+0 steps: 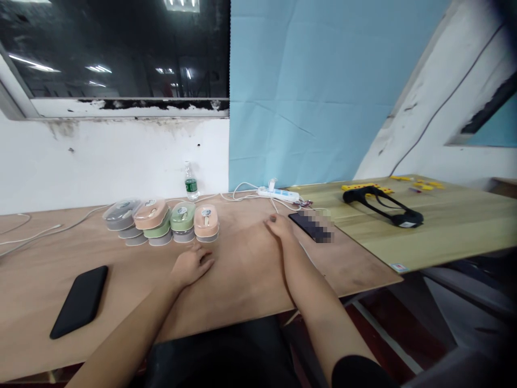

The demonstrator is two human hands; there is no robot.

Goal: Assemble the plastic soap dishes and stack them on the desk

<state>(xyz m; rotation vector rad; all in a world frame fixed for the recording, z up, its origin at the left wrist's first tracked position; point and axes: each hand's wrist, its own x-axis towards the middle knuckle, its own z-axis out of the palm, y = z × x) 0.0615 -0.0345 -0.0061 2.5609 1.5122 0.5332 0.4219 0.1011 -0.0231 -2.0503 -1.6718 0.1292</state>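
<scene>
I am watching both hands lying palm-down on the pale brown plywood tabletop (242, 280), holding nothing. The left hand (190, 266) is resting flat with fingers loosely spread, fingertips pointing at the row of small rounded lidded boxes (161, 221) just beyond it; the nearest one, the peach-lidded box (206, 221) at the right end, is sitting near the fingertips but not touching them. The right hand (281, 226) is lying stretched forward, fingers together, just left of the black phone (311, 226), which is partly blurred.

The boxes are standing in a tight line, lids in grey, peach, green and peach over grey bases, each with a small round mark on top; some look stacked in pairs. Judgement: lined up within easy reach of the left hand.

Further off: a second black phone (79, 302) lying near-left, a clear water bottle with green label (190, 182) against the wall, a white power strip (278, 193), a black strap-like headband (383, 207) on the lighter table to the right.
</scene>
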